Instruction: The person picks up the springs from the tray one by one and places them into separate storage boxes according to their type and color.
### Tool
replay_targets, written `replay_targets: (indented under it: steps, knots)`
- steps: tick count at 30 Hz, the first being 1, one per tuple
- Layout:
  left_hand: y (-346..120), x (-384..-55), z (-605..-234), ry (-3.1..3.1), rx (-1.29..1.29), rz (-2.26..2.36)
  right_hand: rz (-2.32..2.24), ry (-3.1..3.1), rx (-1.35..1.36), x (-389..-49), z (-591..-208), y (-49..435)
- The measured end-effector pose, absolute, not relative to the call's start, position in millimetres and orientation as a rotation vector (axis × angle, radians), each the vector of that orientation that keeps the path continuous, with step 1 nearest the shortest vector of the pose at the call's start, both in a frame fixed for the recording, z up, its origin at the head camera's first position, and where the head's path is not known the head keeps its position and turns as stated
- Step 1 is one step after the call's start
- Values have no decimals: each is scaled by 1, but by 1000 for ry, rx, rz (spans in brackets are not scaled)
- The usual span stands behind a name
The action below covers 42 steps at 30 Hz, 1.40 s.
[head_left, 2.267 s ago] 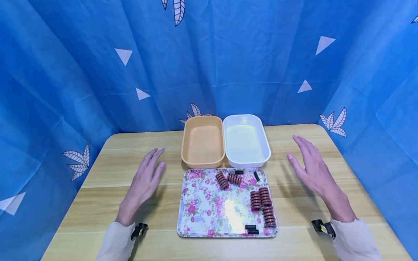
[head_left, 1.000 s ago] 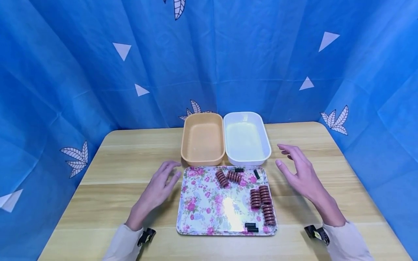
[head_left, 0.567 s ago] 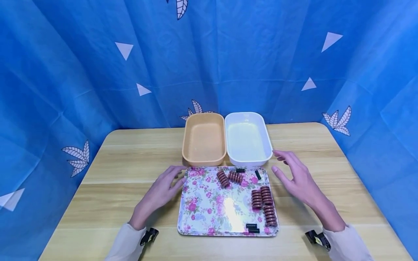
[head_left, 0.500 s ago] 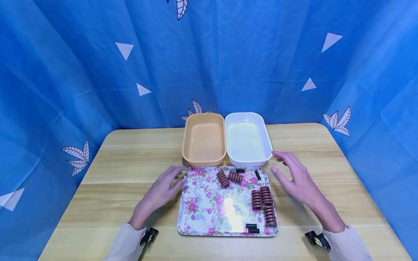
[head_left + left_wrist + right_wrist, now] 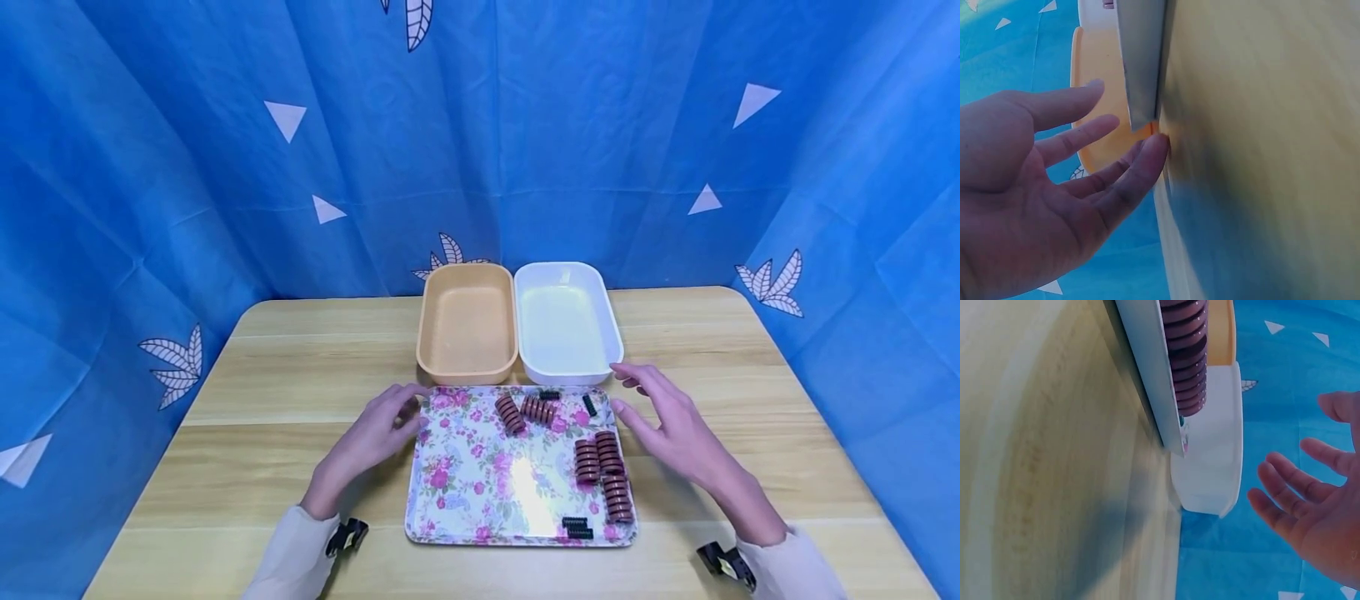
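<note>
Wooden table [image 5: 300,375]; 2 tubs [image 5: 465,367] behind tray [image 5: 480,492]

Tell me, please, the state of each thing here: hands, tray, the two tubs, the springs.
left hand: open, fingers at the tray's left edge, holds nothing.
right hand: open, at the tray's right far corner, holds nothing.
floral tray: flat on the table, springs on its right half.
orange tub: upright, empty.
white tub: upright, empty.
brown springs: lying on the tray.
black springs: lying on the tray.
</note>
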<state>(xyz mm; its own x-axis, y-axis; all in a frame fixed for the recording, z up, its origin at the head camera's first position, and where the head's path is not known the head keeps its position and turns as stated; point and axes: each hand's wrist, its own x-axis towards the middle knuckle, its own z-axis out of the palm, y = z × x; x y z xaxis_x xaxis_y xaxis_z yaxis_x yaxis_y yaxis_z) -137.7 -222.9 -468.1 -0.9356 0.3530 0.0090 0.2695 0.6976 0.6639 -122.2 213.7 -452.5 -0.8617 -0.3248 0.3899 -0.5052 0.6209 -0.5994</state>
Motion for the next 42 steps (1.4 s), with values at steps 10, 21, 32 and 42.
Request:
replay_targets:
  steps: [10, 21, 32, 42]
  knots:
    - [-220, -145, -468, 2717, 396, 1142, 1054, -2652, 755, -120, -459, 212]
    - [-214, -149, -470, 2670, 314, 1184, 1045, -2660, 822, -119, -463, 208]
    - [-212, -148, -470, 2623, 165, 1245, 999, -2725, 872, -113, -466, 207]
    - [-214, -149, -473, 2575, 132, 1318, 935, -2781, 898, -107, -474, 209]
